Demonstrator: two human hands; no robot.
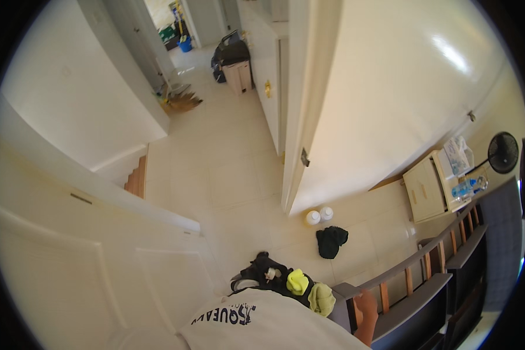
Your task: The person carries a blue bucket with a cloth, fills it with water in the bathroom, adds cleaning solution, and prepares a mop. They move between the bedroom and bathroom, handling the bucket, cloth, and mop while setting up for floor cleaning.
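My right hand is at the lower right, by the corner of a grey upholstered bed frame with wooden slats; whether its fingers grip the frame is unclear. My left hand is out of view. At my waist, a black pouch or belt carries a small whitish object, a bright yellow cloth and a pale green cloth. On the tiled floor ahead lies a dark crumpled cloth. Two white bottles stand side by side just beyond it, near the door frame.
A white panelled door is on the left, with stairs beyond it. The hallway holds a broom, a box with a dark bag and a blue bucket. At right are a cream cabinet, a plastic bottle and a fan.
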